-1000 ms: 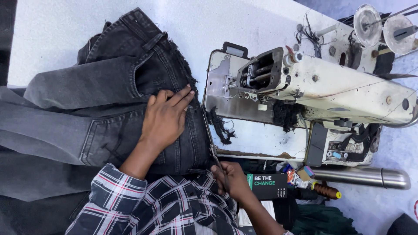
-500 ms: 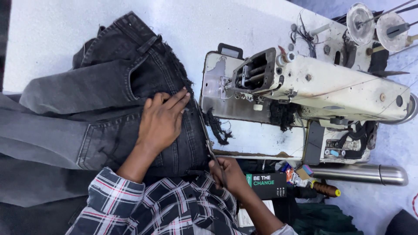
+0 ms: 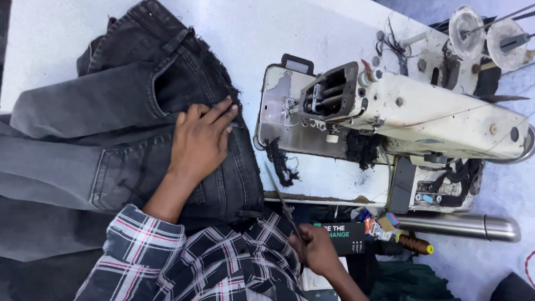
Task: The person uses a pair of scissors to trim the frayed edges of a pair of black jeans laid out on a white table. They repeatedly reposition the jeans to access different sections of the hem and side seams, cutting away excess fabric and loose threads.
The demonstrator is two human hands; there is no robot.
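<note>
left hand point(image 3: 202, 138): lies flat, fingers spread, pressing on the dark grey jeans point(image 3: 139, 128)
right hand point(image 3: 317, 249): closed round the handles of long scissors point(image 3: 283, 205), blades pointing up toward the jeans' edge
jeans: spread over the white table point(image 3: 278, 28), left of the sewing machine point(image 3: 401, 111), raw frayed edge facing it
near the machine: dark thread scraps point(image 3: 281, 161) on its bed
by the right hand: a steel flask point(image 3: 462, 226) and a thread spool point(image 3: 412, 244) at the table's near edge
sleeves: plaid shirt point(image 3: 195, 262)
</note>
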